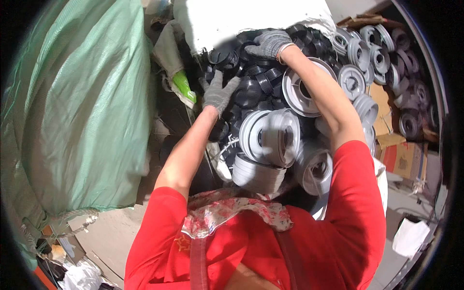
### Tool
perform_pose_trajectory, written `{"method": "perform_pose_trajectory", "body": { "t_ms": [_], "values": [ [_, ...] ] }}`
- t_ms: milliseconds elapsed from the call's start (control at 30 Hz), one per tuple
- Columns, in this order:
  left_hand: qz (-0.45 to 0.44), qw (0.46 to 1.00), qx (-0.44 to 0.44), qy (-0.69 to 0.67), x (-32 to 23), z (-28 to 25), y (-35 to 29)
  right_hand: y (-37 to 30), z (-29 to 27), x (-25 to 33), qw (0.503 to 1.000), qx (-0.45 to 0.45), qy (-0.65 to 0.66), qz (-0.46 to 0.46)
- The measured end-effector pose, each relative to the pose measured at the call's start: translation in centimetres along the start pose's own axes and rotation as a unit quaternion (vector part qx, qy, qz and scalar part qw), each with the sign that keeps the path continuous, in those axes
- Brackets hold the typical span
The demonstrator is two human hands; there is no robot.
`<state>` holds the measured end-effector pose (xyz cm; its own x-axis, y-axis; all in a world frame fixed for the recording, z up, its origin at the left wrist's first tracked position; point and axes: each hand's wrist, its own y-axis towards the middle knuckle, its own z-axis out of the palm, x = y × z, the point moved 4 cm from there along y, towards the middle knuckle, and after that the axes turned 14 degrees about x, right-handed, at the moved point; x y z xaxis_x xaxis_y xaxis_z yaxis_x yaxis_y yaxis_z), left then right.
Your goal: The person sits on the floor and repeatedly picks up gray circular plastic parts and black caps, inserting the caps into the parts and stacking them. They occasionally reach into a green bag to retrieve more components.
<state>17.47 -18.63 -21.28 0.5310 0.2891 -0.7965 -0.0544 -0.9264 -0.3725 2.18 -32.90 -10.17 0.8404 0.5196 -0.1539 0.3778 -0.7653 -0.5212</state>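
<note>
Both my hands wear grey knit gloves. My left hand [220, 92] is over the left side of a heap of black ribbed plastic fittings [249, 92], fingers spread, holding nothing that I can see. At the far side of the heap, my right hand [270, 46] lies on the black pieces with its thumb apart from the fingers; no held piece shows. Below my right forearm is a grey plastic ring [291, 92] with a wide rim. Nearer to me, a grey ribbed fitting [258, 174] and more grey rings [246, 137] are piled up.
A white sack [256, 21] lies beyond the heap. A large green woven sack [92, 106] fills the left. More grey fittings [377, 58] are heaped at the right, beside a cardboard box [403, 159]. White plastic bags [82, 275] lie at the lower left.
</note>
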Motion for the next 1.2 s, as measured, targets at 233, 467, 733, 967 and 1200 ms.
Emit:
{"method": "perform_pose_trajectory", "body": {
  "t_ms": [233,467,733,967,1200],
  "values": [
    [0.116,0.989,0.069,0.062,-2.2,2.6,-2.1,-8.8,3.7,-4.5,0.979,0.105,0.155,0.083],
    [0.111,0.990,-0.080,-0.022,-0.1,1.9,-3.2,-17.6,1.5,-7.9,0.936,-0.189,0.291,0.056],
    [0.308,0.811,0.076,0.492,-0.3,8.4,-9.8,-25.6,0.8,5.3,0.905,-0.345,0.222,-0.114],
    [0.327,0.920,0.084,0.201,-0.1,5.1,-11.8,-23.0,11.6,6.3,0.956,-0.172,0.239,-0.003],
    [0.229,0.898,0.333,0.172,0.8,3.4,-23.1,-25.9,10.2,7.5,0.777,-0.262,0.571,0.037]
  ]
}}
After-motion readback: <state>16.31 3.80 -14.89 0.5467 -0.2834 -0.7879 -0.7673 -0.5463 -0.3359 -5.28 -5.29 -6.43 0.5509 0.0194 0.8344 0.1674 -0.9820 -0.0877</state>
